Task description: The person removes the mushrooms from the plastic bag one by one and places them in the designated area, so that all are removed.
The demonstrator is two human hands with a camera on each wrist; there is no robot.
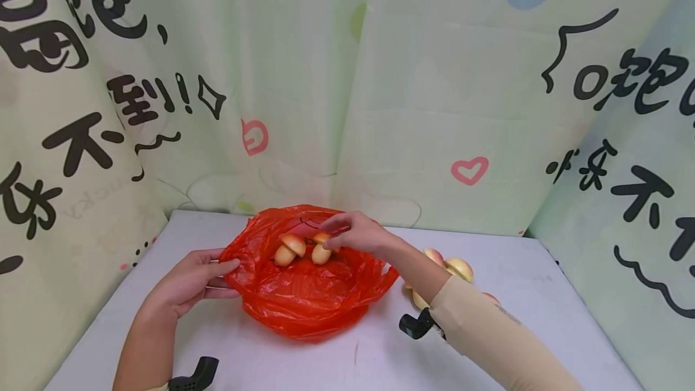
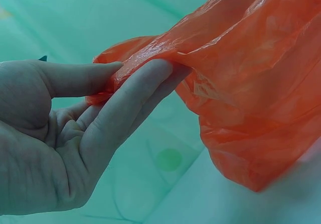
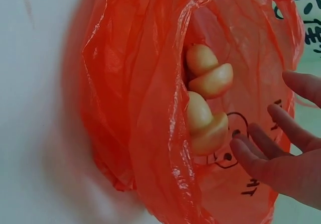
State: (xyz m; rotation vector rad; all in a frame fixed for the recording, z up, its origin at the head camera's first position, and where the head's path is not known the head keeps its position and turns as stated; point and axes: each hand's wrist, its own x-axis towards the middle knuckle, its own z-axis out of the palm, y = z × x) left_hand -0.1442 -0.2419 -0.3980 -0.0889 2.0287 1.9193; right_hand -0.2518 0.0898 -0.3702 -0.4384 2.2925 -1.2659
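A red plastic bag lies with its mouth spread wide on the white table. Two toy mushrooms, one on the left and one on the right, rest inside it, each with a rounded cap and pale stem. My left hand pinches the bag's left rim between thumb and fingers; the left wrist view shows the film caught there. Over the bag's mouth hovers my right hand, beside the right mushroom. Its fingers are spread and loosely bent, holding nothing in the right wrist view.
Several more mushrooms lie on the table to the right of the bag, partly hidden behind my right forearm. A printed pale green curtain surrounds the table at the back and on both sides.
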